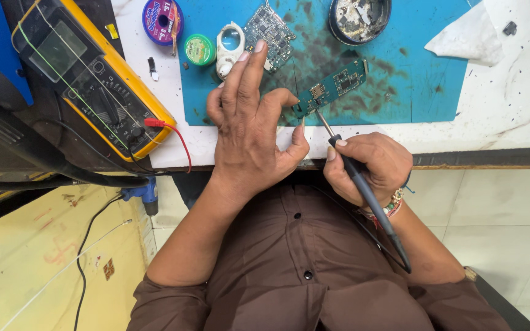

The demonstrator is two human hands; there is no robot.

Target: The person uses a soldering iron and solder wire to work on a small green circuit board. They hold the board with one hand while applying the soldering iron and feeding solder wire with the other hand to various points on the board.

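Observation:
My left hand (249, 125) pinches the near end of a narrow green circuit board (334, 87) between thumb and forefinger, the other fingers spread upward. My right hand (369, 165) grips a dark soldering iron (363, 187) like a pen. Its metal tip touches the board near my left thumb. The board lies on a stained blue work mat (400, 67).
A second circuit board (270, 34), a white magnifier loupe (229, 46), a green round tin (199, 49) and a purple solder spool (162, 21) lie at the mat's far left. A yellow multimeter (90, 73) with a red lead stands left. A dark round dish (359, 18) and white tissue (464, 37) sit at the back.

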